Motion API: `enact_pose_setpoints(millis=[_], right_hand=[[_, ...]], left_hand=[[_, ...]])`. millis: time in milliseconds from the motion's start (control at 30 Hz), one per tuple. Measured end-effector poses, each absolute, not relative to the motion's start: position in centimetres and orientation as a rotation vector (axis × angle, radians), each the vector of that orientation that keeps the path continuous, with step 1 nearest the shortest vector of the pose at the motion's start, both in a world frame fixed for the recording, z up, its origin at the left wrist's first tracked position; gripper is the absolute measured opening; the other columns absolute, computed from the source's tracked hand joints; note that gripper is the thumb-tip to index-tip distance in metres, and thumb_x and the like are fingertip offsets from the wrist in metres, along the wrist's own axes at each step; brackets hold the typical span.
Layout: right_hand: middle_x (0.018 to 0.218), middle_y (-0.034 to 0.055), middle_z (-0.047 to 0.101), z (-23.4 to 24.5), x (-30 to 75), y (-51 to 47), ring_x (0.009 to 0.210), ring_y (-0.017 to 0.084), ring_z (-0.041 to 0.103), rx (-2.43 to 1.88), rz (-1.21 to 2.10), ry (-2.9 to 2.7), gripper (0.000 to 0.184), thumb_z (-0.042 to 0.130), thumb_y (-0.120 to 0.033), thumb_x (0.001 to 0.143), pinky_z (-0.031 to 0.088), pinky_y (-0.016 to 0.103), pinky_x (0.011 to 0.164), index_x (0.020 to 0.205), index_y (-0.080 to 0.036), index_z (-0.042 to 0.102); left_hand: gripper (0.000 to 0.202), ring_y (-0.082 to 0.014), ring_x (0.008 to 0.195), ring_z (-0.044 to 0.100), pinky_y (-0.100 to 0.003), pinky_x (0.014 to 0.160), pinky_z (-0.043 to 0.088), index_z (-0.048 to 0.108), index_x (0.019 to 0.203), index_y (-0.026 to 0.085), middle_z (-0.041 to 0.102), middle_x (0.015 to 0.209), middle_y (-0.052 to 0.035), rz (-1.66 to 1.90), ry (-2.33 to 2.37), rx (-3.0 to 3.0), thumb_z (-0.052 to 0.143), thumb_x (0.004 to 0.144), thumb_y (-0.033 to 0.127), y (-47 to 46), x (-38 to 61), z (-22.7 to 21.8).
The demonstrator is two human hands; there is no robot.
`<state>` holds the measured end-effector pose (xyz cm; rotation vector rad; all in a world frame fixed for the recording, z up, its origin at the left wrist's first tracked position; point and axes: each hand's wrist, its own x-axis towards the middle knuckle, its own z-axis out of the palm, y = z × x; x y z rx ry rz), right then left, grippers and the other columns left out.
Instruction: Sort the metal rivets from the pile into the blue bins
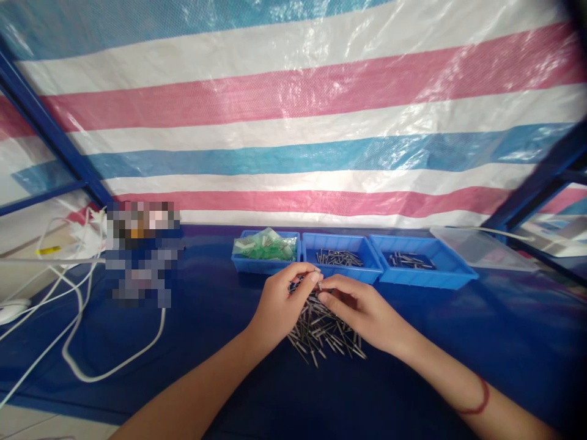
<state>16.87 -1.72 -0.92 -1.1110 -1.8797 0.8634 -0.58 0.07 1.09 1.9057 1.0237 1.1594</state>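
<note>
A loose pile of metal blind rivets lies on the blue table beneath my hands. Thumb and fingers of my left hand are pinched together above the pile's far side, on a small rivet that shows only in part. Close against it, my right hand has its thumb and forefinger closed at the same spot; the fingertips hide most of what is there. Just beyond the hands, a middle blue bin holds more rivets, and a right blue bin holds a smaller number.
The left blue bin contains a clear bag with green contents. A transparent sheet lies behind the right bin. White cables loop over the table's left side, near a blurred-out area. A striped plastic sheet hangs behind.
</note>
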Motion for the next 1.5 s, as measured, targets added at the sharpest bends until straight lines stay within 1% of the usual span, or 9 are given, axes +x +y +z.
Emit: enact_pose_setpoints(millis=[100, 267, 633, 867, 1033, 1133, 1267, 1400, 1500], right_hand=[[0.084, 0.003, 0.062, -1.0, 16.7, -1.7, 0.077, 0.016, 0.057, -1.063, 0.926, -1.84, 0.022, 0.052, -0.037, 0.09, 0.047, 0.028, 0.069, 0.094, -0.02, 0.066], [0.077, 0.0011, 0.061, -0.4, 16.2, -2.0, 0.066, 0.012, 0.052, -1.023, 1.007, -1.774, 0.024, 0.052, -0.037, 0.09, 0.045, 0.025, 0.062, 0.092, -0.019, 0.067], [0.07, 0.0006, 0.062, -1.1, 16.6, -1.7, 0.058, 0.012, 0.05, -1.064, 0.879, -1.66, 0.021, 0.059, -0.039, 0.084, 0.045, 0.026, 0.054, 0.087, -0.019, 0.067], [0.081, 0.0044, 0.062, 0.9, 17.3, -2.3, 0.065, 0.014, 0.054, -1.068, 0.45, -1.795, 0.016, 0.054, -0.033, 0.089, 0.045, 0.028, 0.058, 0.086, -0.02, 0.064], [0.082, 0.0051, 0.064, 2.4, 21.6, -1.0, 0.062, 0.015, 0.056, -1.382, 0.01, -1.752, 0.014, 0.053, -0.031, 0.087, 0.044, 0.03, 0.061, 0.084, -0.021, 0.062], [0.074, 0.0062, 0.062, 2.0, 26.1, 0.5, 0.061, 0.019, 0.056, -1.769, -0.291, -1.668, 0.016, 0.053, -0.033, 0.084, 0.041, 0.033, 0.06, 0.08, -0.021, 0.062], [0.084, 0.0139, 0.062, 0.3, 30.0, 1.8, 0.07, 0.028, 0.06, -2.058, -0.374, -1.752, 0.021, 0.055, -0.039, 0.081, 0.04, 0.037, 0.059, 0.081, -0.02, 0.065], [0.089, 0.0166, 0.061, -0.4, 29.0, 1.7, 0.076, 0.034, 0.059, -2.002, -0.537, -1.766, 0.034, 0.054, -0.048, 0.08, 0.042, 0.043, 0.059, 0.095, -0.02, 0.066], [0.097, 0.0151, 0.061, 0.1, 26.4, 1.1, 0.085, 0.034, 0.059, -1.857, -0.518, -1.793, 0.032, 0.051, -0.045, 0.084, 0.045, 0.045, 0.065, 0.097, -0.02, 0.065]], left_hand=[[0.016, -0.0159, 0.087, 0.065, -0.025, 0.081, 0.048, 0.064, 0.094, 0.018, 0.071, 0.093, -0.003, 1.151, 0.991, 1.841, 0.053, 0.09, 0.028, 0.2, -0.5, 1.0], [0.017, -0.017, 0.089, 0.065, -0.027, 0.082, 0.049, 0.064, 0.095, 0.017, 0.07, 0.097, -0.0047, 1.115, 0.992, 1.814, 0.052, 0.09, 0.029, 0.1, -0.3, 0.5], [0.012, -0.0156, 0.085, 0.063, -0.027, 0.08, 0.047, 0.064, 0.092, 0.018, 0.069, 0.091, -0.0024, 1.13, 0.999, 1.932, 0.056, 0.087, 0.025, 0.3, -0.5, 0.8], [0.014, -0.0159, 0.087, 0.063, -0.026, 0.079, 0.047, 0.062, 0.094, 0.018, 0.068, 0.094, -0.0031, 1.08, 0.995, 1.926, 0.053, 0.09, 0.028, 0.6, -0.6, 0.4], [0.03, -0.0186, 0.094, 0.06, -0.031, 0.082, 0.046, 0.055, 0.116, 0.021, 0.065, 0.103, -0.0048, 0.941, 1.07, 2.15, 0.057, 0.087, 0.031, 0.5, -0.9, 0.2], [0.03, -0.0234, 0.104, 0.054, -0.039, 0.09, 0.041, 0.061, 0.112, 0.022, 0.062, 0.111, -0.0062, 0.698, 1.073, 2.446, 0.059, 0.086, 0.038, 0.3, -1.1, 0.1], [0.031, -0.0249, 0.104, 0.05, -0.039, 0.085, 0.038, 0.065, 0.108, 0.026, 0.06, 0.113, -0.0049, 0.464, 1.057, 2.657, 0.057, 0.086, 0.045, 0.0, -1.3, -0.1], [0.019, -0.0222, 0.098, 0.05, -0.036, 0.08, 0.034, 0.067, 0.099, 0.027, 0.062, 0.102, -0.0029, 0.421, 1.056, 2.725, 0.054, 0.091, 0.038, -0.2, -1.2, -0.1], [0.017, -0.0213, 0.097, 0.05, -0.036, 0.08, 0.033, 0.067, 0.095, 0.027, 0.062, 0.1, -0.0017, 0.435, 1.057, 2.723, 0.054, 0.092, 0.036, -0.1, -1.1, 0.0]])
